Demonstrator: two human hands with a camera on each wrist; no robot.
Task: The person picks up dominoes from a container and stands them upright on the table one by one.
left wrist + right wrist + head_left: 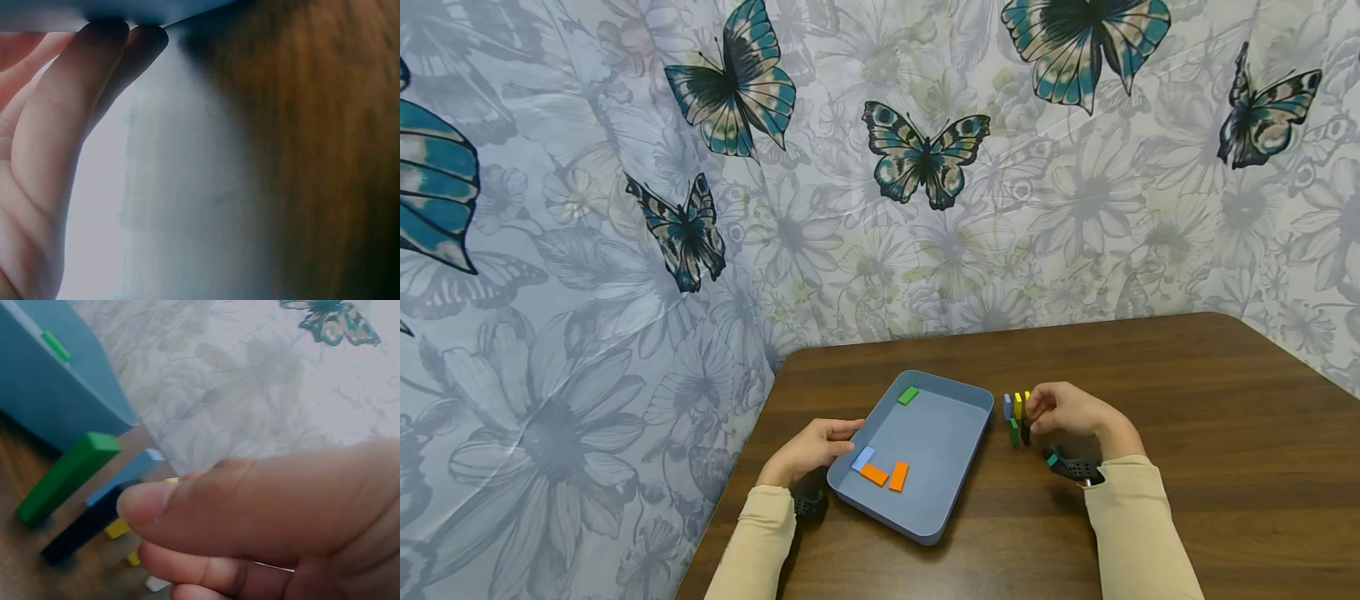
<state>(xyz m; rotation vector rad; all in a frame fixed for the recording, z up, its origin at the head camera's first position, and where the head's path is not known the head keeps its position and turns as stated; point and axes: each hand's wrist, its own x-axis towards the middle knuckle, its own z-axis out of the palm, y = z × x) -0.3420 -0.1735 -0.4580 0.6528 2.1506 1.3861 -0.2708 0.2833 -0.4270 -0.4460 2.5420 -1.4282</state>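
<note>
My left hand (814, 450) rests its fingertips against the left outer side of a blue-grey tray (955, 385). In the left wrist view straight fingers (50, 125) touch the tray's wall (37, 15). At the tray's right, my right hand (1071, 408) pinches the upper end of an upright black block (81, 534); the thumb covers part of it. Close by stand a green block (69, 478), a light blue block (1007, 407) and two yellow blocks (1018, 405), partly behind the fingers. A whitish piece (157, 584) shows below the fingertips.
Inside the tray lie a green block (908, 396) at the far end, and a light blue block (862, 459) and two orange blocks (898, 477) nearer. The brown table (1240, 433) meets a butterfly-patterned wall covering (850, 292) at the back and left.
</note>
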